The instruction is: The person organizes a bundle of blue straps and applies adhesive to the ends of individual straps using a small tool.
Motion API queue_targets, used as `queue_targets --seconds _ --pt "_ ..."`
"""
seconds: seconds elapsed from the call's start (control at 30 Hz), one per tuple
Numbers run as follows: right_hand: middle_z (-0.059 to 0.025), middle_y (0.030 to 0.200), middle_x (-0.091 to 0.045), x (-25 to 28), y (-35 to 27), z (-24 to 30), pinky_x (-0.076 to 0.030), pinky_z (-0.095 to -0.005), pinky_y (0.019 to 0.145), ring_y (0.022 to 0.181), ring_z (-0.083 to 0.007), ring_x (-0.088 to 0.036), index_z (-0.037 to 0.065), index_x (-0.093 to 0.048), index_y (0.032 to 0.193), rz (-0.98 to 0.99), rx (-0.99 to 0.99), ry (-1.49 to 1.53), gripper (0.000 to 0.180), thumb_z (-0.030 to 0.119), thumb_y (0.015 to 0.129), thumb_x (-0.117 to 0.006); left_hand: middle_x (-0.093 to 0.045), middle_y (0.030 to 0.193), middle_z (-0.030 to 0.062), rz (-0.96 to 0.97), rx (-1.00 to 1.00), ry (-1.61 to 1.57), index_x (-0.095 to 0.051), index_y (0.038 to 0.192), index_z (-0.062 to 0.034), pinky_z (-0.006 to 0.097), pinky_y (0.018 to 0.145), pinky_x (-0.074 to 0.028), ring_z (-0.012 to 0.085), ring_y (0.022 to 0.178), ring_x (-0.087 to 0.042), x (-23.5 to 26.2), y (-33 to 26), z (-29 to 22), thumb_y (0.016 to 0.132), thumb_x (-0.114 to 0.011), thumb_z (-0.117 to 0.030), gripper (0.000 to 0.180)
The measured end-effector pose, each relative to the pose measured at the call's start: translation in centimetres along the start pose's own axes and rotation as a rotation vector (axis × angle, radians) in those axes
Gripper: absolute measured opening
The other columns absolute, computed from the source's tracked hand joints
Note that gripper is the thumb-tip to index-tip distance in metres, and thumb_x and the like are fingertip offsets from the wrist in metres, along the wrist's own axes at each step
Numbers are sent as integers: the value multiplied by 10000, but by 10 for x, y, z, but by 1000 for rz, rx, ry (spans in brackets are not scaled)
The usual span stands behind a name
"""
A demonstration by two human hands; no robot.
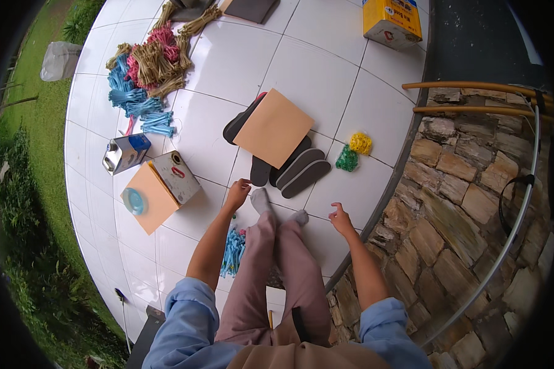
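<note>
My left hand hangs beside the near end of a dark sole, fingers partly stretched out and apparently empty. I cannot tell whether its fingertips touch the sole. Off to the right, my right hand is held in the air, thumb and fingers apart, with nothing in it. Before my feet lies a square tan board, resting over several dark soles. Two grey soles stick out side by side at its right. Another dark slipper-shaped piece with a red edge shows at its left.
Yellow and green bundles lie to the right. At the left stand a metal can and a tin with a tan board bearing a blue bowl. Beyond are blue, pink and tan strap bundles. A stone wall borders the right.
</note>
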State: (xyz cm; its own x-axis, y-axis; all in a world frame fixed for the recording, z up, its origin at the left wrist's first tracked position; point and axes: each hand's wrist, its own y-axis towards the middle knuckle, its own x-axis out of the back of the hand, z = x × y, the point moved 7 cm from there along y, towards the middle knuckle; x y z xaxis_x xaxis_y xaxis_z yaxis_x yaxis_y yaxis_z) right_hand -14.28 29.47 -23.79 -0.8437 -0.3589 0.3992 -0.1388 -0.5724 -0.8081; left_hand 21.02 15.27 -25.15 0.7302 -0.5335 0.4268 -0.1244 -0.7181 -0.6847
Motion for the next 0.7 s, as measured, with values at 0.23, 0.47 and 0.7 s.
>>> queue_targets --seconds 0.23,0.47,0.7 --pt "-85 817 -629 8 180 87 -483 -283 705 734 -158 -616 83 -425 1191 -70 229 -2 371 111 848 -564 -578 1011 184 -349 159 -472 -448 1161 39 337 813 -474 257 938 -587 -65 106 41 762 -649 -109 471" --pt "-265 1400 -176 -27 313 97 -226 -402 1048 1288 -303 -282 116 70 1390 -51 8 604 913 220 808 -625 -552 1083 169 -439 288 -464 -393 1156 46 352 827 -427 252 957 -545 -100 160 73 814 -609 -180 464" --pt "-208 1335 -271 -62 304 143 -314 -374 1009 1202 -264 -368 110 55 1344 -260 32 1057 827 8 815 -571 -558 857 82 -718 70 -1068 -341 1212 -36 250 684 -434 126 772 -544 -42 146 72 912 -516 -197 383"
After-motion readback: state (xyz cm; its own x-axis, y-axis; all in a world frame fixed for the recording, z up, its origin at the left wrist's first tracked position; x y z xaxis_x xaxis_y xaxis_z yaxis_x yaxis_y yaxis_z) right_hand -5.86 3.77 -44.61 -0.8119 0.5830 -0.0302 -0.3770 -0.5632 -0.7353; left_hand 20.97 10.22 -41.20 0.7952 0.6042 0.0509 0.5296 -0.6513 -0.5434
